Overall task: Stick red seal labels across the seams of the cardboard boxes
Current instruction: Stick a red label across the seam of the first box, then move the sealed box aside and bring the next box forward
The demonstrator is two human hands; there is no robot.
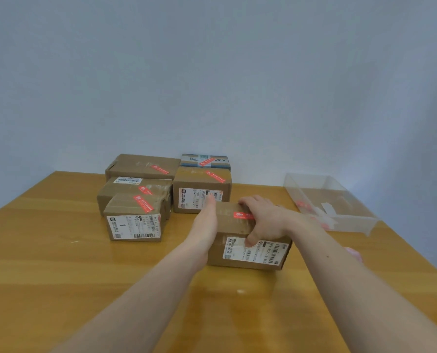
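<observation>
A cardboard box (240,253) with a white shipping label on its front stands near the table's middle. A red seal label (243,215) lies across its top seam, partly under my right hand (264,220), which grips the box over the top with the thumb on the front face. My left hand (206,219) presses flat with straight fingers against the box's left side. Behind stand several more boxes, each with a red seal label: a small one (134,220), one behind it (136,189), one at the back left (142,166), a middle one (202,189) and a printed box (205,161).
A clear plastic tray (329,200) at the right of the wooden table (59,250) holds red labels and white backing strips. A pink object (353,252) peeks out by my right forearm. A plain wall rises behind the table.
</observation>
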